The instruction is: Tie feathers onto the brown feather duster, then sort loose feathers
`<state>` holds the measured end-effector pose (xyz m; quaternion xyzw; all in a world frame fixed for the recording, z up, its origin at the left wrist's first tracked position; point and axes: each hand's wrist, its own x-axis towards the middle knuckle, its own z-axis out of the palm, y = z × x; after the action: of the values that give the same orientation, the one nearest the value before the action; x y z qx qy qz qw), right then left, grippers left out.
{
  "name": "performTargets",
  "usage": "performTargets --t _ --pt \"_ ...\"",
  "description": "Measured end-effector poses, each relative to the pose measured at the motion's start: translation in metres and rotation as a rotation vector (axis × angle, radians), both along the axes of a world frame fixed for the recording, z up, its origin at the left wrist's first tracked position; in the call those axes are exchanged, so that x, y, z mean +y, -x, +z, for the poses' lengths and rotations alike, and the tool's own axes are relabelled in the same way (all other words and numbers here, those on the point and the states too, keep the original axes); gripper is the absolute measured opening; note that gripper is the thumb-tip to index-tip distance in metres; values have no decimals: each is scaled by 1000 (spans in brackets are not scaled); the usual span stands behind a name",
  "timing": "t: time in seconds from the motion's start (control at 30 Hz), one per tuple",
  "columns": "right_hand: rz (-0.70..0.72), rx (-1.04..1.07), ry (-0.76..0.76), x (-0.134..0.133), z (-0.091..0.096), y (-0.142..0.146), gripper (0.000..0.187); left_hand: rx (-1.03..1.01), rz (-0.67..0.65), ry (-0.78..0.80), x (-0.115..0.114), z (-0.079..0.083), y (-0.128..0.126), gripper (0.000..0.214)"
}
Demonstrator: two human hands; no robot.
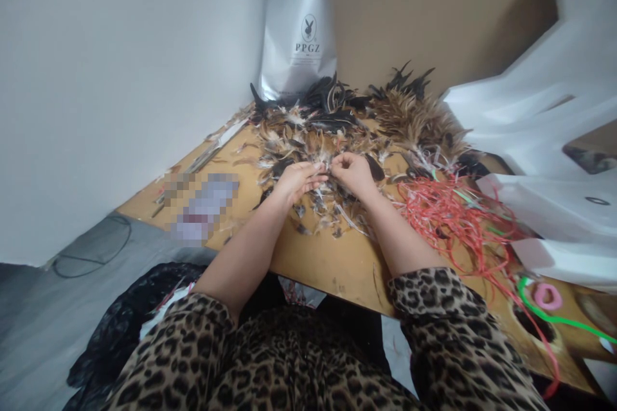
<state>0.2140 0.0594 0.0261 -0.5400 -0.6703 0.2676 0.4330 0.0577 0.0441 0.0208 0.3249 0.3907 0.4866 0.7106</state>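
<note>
Both of my hands meet over a loose pile of brown, black and whitish feathers [308, 141] on the wooden table. My left hand [301, 181] pinches with thumb and forefinger at the pale, fluffy base of a feather, its other fingers loosely bent. Right beside it, my right hand [354, 172] is closed in a pinch at the same pale tuft. The fingertips nearly touch, and the small feather between them is partly hidden. A dark rounded feather [375, 167] shows just past my right hand. Small loose feathers [322, 212] lie below my wrists.
A silver-white bag [296, 32] stands against the wall behind the feathers. Brown feather bunches [414, 115] lie at back right. Tangled red strips [453, 218], a green strip [554, 314], a pink ring [548, 296] and white plastic bags [530, 103] are on the right. A blurred-out item [205, 209] lies left.
</note>
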Motion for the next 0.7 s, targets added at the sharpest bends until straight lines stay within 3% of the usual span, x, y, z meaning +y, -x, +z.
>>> performTargets --t 0.2,0.5,0.7 --pt "8 30 41 -7 9 8 12 -20 -22 22 1 -2 -1 6" --pt "89 582 267 -6 9 8 23 -121 45 -4 1 3 -1 3" --pt "224 839 552 -6 9 6 27 -108 -3 -52 0 4 -1 7"
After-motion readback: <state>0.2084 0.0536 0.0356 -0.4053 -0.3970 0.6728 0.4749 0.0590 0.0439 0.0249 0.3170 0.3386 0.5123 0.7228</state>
